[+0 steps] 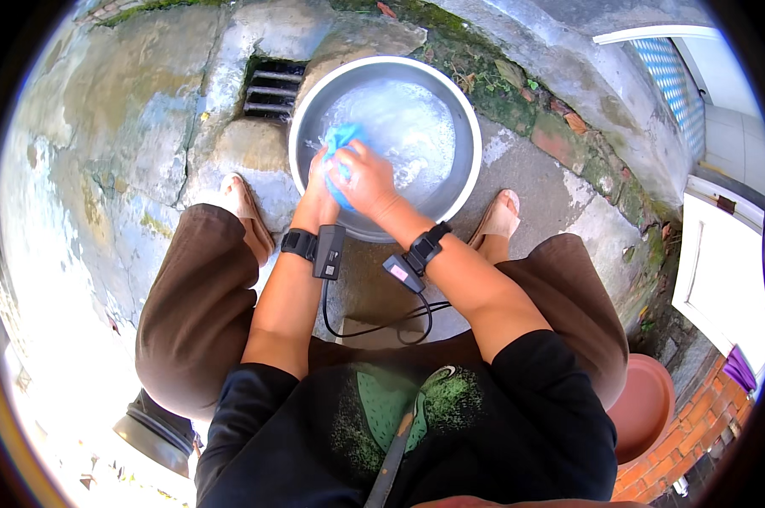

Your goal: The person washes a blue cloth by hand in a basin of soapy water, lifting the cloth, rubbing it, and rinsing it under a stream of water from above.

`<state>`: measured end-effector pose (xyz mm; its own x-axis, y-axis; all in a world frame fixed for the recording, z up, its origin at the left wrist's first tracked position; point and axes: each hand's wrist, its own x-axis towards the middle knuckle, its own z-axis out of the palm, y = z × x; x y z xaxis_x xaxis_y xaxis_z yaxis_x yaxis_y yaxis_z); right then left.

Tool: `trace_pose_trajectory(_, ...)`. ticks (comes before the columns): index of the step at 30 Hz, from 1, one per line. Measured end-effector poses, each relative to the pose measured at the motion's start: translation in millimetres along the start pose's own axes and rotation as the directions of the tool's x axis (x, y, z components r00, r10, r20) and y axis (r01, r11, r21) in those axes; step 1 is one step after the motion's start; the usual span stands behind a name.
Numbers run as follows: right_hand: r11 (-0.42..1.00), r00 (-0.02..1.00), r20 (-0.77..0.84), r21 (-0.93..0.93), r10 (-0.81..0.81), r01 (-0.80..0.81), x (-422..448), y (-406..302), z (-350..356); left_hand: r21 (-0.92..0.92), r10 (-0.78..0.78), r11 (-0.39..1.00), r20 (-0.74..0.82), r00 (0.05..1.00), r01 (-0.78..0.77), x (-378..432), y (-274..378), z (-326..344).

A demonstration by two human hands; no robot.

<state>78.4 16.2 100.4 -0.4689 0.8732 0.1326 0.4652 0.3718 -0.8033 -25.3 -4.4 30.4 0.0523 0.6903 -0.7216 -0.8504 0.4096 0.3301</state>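
Both hands grip a bunched blue cloth (343,134) over the left side of a round metal basin (465,136). My left hand (319,181) is wrapped around the cloth from the left, partly hidden behind the other hand. From the right, my right hand (366,174) closes over the cloth, its fingers bent. Part of the cloth shows below the hands, near the basin's near-left rim. Sudsy water (408,124) fills the basin's bottom. The cloth and fingers are slightly blurred.
A drain grate (273,89) lies left of the basin. Black cables (382,330) hang from the wrist straps between my knees. A reddish round tub (642,406) stands at lower right, near a white door (715,260). A mossy strip (515,120) runs along the wall.
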Motion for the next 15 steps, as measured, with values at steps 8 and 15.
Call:
trace_pose_trajectory(8,0.73,0.782,-0.134,-0.29,0.609,-0.618,-3.6,124.2,-30.8,0.272,0.216,0.952,-0.28,0.935,-0.139,-2.2,-24.5,63.8)
trace_pose_trajectory(15,0.751,0.914,-0.055,-0.551,0.402,-0.364,-6.3,105.2,-32.3,0.884,0.421,-0.465,0.268,0.866,-0.048,-5.7,-36.6,16.4)
